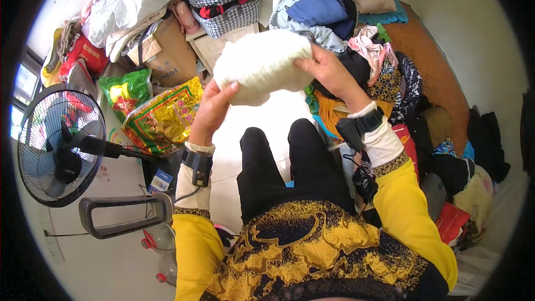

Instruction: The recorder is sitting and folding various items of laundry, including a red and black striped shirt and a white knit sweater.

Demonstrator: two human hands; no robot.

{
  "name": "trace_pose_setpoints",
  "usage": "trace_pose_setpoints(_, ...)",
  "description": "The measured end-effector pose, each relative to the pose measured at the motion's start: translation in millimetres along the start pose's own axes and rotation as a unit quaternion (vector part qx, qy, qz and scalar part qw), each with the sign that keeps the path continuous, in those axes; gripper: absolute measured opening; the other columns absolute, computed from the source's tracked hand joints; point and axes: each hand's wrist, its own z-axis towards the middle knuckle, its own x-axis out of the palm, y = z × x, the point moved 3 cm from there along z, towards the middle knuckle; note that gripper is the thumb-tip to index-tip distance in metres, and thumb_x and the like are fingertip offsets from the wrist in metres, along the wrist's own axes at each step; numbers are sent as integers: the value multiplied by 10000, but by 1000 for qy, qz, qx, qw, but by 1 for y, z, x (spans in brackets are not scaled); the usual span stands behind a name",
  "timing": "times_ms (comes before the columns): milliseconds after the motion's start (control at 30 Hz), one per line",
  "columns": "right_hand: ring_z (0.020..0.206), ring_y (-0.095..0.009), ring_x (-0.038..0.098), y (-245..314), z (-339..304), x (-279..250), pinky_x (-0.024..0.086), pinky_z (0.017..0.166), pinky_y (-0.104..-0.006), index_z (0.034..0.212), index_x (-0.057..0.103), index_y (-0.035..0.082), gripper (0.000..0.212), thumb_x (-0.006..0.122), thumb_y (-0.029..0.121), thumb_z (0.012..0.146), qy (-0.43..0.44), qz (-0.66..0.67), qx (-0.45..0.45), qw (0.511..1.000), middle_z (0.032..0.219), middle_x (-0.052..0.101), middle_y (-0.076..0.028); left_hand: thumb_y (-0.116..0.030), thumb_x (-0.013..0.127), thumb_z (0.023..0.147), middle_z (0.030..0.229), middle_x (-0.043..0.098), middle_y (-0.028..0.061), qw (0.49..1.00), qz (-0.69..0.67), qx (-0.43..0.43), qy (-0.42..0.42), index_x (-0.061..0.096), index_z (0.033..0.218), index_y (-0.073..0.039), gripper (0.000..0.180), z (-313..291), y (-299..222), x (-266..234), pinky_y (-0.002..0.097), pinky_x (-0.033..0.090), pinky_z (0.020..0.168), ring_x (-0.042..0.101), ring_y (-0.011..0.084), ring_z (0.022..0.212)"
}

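A soft, fluffy white bundle of fabric (262,67) is held up in front of me with both hands; its exact kind cannot be made out. My left hand (210,109) grips its lower left end, thumb on top and fingers underneath. At the other end, my right hand (334,75) pinches the right edge with the thumb over it. The fingers below the fabric are hidden. Beneath the bundle lies a bright, washed-out floor (245,156).
On the left stand a fan (61,145), shiny gold-and-green bags (167,117) and a cardboard box (167,50). Checked baskets (228,17) sit on a white cabinet (217,45) ahead. Piled clothes (384,72) and a basket of blue garments (317,11) fill the right.
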Motion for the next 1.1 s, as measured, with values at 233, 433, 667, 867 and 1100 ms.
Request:
trace_pose_setpoints(233, 871, -138, 641, -78, -129, 26, 514, 815, -311, 1229, 611, 18, 406, 662, 279, 922, 91, -79, 153, 981, 971, 705, -67, -236, 629, 970, 1272, 616, 63, 962, 132, -230, 58, 523, 1349, -4, 457, -103, 83, -19, 337, 433, 1035, 562, 153, 1168)
trace_pose_setpoints(433, 888, -88, 599, -103, -210, 55, 488, 791, -290, 1207, 632, 30, 381, 665, 274, 916, 196, -39, 250, 947, 949, 696, -33, -164, 578, 975, 1428, 504, 85, 945, 49, -324, 2, 374, 1471, 5, 562, -196, 117, -3, 332, 323, 1122, 447, 177, 1315)
trace_pose_setpoints(667, 883, -125, 619, -100, -190, 62, 493, 771, -290, 1116, 634, -38, 478, 700, 379, 893, 284, -25, 337, 897, 981, 696, -84, -181, 598, 968, 1430, 500, 95, 937, -26, -348, 17, 353, 1476, 15, 597, -177, 80, 9, 328, 352, 1099, 476, 171, 1291)
trace_pose_setpoints(867, 959, -130, 632, -73, -175, 76, 499, 850, -299, 1185, 631, 1, 393, 670, 269, 901, 106, 49, 230, 966, 1060, 695, -76, -83, 621, 940, 1374, 536, 123, 971, 130, -197, -48, 326, 1483, 20, 627, -178, 82, 26, 317, 426, 1035, 537, 181, 1219)
trace_pose_setpoints(1100, 918, -134, 640, -104, -178, 63, 508, 815, -298, 1193, 617, -27, 387, 670, 216, 896, 75, 88, 313, 943, 1056, 693, -70, -38, 607, 917, 1298, 567, 170, 950, 74, -273, -128, 203, 1530, 0, 735, -163, 98, 3, 321, 529, 876, 635, 201, 1038)
